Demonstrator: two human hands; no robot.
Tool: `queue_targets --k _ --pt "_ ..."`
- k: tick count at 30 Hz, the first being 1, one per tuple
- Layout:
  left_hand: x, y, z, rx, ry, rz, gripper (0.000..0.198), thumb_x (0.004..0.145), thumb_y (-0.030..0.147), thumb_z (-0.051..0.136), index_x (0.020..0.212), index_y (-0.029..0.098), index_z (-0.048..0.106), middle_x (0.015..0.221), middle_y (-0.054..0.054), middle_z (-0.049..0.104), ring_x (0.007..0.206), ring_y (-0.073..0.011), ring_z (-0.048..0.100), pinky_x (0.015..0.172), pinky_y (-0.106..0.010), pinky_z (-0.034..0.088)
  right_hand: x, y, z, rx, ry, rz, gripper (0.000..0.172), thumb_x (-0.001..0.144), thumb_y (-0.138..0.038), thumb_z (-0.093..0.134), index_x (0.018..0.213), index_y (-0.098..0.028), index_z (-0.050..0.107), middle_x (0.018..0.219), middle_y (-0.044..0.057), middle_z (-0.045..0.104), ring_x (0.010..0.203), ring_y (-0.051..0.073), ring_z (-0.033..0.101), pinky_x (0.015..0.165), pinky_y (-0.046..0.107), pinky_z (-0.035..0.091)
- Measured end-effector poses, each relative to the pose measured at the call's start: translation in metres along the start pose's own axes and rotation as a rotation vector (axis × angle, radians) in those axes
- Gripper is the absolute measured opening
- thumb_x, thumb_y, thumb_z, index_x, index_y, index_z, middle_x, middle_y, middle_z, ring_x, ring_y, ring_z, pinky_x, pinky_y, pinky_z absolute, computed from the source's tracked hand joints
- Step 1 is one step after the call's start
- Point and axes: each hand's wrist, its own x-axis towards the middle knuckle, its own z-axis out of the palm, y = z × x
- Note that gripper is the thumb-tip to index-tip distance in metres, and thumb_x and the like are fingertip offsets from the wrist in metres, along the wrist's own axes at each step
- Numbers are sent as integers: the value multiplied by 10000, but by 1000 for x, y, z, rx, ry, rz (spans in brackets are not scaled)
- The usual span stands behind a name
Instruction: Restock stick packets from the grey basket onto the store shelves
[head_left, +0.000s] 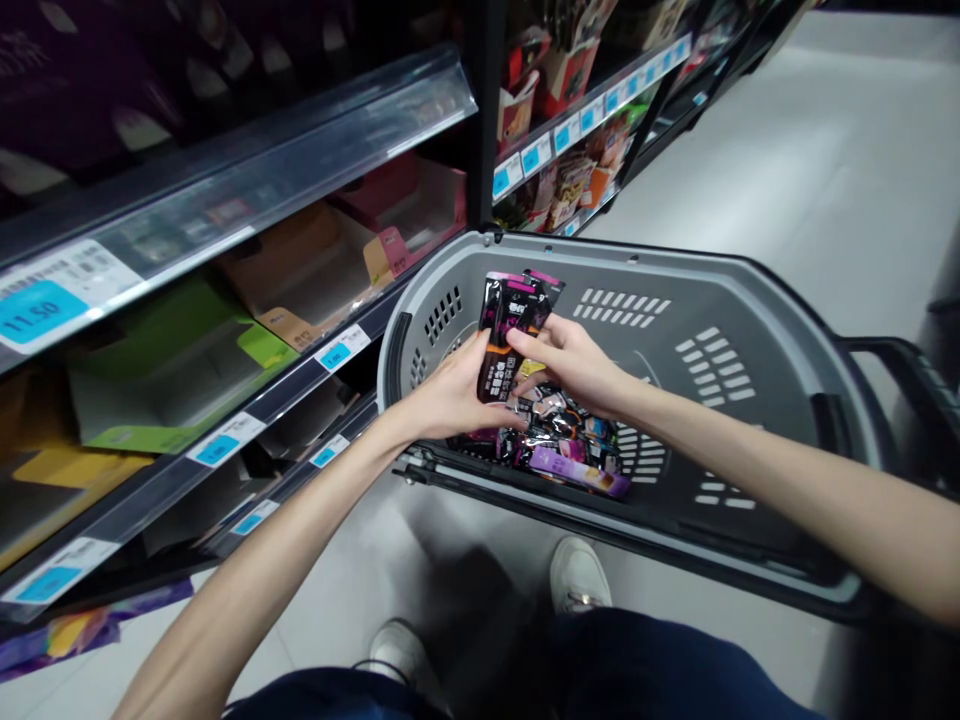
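Observation:
Black snack packets [510, 325] with pink tops and white lettering are held between my two hands, over the left part of a grey shopping basket [720, 270]. My left hand [454, 385] is closed round their lower left side. From the right, my right hand [574, 365] grips the packets with the thumb laid on the front one; its other fingers are partly hidden. Below, several more shiny packets lie in the basket, among them a purple one [574, 468] near the front wall.
Shelves with price tags [217, 440] and open display boxes, one of them green [172, 370], stand on the left. Packaged goods [574, 185] fill shelves farther back. A pale floor [847, 130] stretches to the right. A purple wrapper [90, 630] lies low on the left.

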Motion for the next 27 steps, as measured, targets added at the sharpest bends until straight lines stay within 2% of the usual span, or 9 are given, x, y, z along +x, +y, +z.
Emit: queue_targets --k 3,5,8,10,15,18,21,24,27 --pt "-1 1 -1 -3 -29 -4 1008 596 386 910 1437 153 405 1380 -170 532 1294 -369 522 1111 -544 427 1 0 -1 12 16 -38 415 816 -505 792 1088 -231 642 917 44 722 633 174 677 516 309 630" --pt "-1 1 -1 -18 -34 -3 1110 607 395 900 1512 161 303 1474 -190 454 1389 -392 438 1161 -556 374 1 0 -1 16 22 -57 413 820 -502 789 1093 -230 641 927 43 723 615 163 672 510 301 630" --pt "-1 2 -2 -55 -28 48 1305 649 396 874 1601 207 1 1664 -181 129 1531 -388 182 1240 -541 239 1 0 -2 4 39 -61 427 816 -509 789 1093 -218 647 975 62 727 631 165 678 511 295 631" --pt "0 3 -4 -70 -50 80 1315 690 379 850 1602 245 -89 1694 -133 -17 1553 -362 90 1261 -516 186 1 0 -1 -3 49 -62 440 802 -517 798 1080 -210 647 986 69 727 638 165 678 506 290 628" --pt "1 5 -6 -72 -94 91 1102 739 346 820 1608 276 146 1678 -96 189 1537 -327 209 1276 -501 174 2 1 1 -4 77 -65 472 777 -542 811 1059 -204 640 892 51 713 624 155 658 479 261 600" --pt "0 3 -5 -91 -63 98 1116 741 359 821 1610 259 128 1680 -110 175 1522 -331 254 1264 -507 225 3 2 -1 14 69 -86 449 815 -577 761 1047 -205 662 912 51 711 623 143 644 497 260 600" --pt "-1 0 -4 -70 -24 134 1122 752 373 817 1612 271 104 1687 -104 148 1527 -333 238 1265 -509 227 4 1 -4 46 53 -119 399 853 -574 724 1030 -217 693 921 38 708 599 121 616 522 259 604" --pt "-1 -1 -5 -23 44 161 1115 755 379 820 1610 276 112 1690 -95 135 1544 -328 177 1277 -494 205 4 -1 -7 81 22 -139 364 847 -520 756 1077 -241 708 935 22 701 639 116 614 574 258 613" --pt "-2 -1 -5 2 104 187 1106 760 386 820 1607 280 116 1692 -95 128 1540 -321 197 1279 -480 212 4 -4 -9 90 -20 -160 398 807 -451 816 1129 -243 708 938 15 699 693 115 616 646 263 621"
